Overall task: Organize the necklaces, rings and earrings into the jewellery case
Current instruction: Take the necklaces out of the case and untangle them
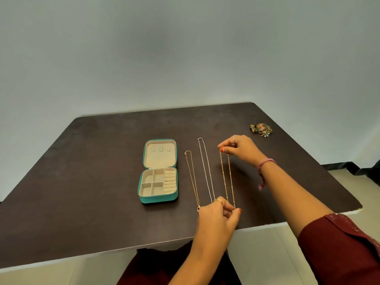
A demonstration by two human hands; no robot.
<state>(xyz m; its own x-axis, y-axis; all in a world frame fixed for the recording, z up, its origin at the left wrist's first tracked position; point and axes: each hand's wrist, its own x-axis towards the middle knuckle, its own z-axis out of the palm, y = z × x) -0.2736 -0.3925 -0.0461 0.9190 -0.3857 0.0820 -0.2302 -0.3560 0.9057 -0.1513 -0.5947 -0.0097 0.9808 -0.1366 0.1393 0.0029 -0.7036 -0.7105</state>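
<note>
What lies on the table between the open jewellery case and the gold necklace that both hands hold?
In the head view, two necklaces lie there: a thin gold necklace nearer the jewellery case, then a silver necklace beside the held beaded gold necklace.

Head-worn view, angled down, table near

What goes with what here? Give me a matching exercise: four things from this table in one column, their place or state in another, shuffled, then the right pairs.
Things:
1. jewellery case
2. gold beaded necklace
3. silver necklace
4. heap of rings and earrings

Places or states:
A. far right part of the table, untouched
B. stretched between the left hand and the right hand
C. lies open, compartments empty
D. laid out straight, middle of the three chains

Pairs: 1-C, 2-B, 3-D, 4-A
</note>
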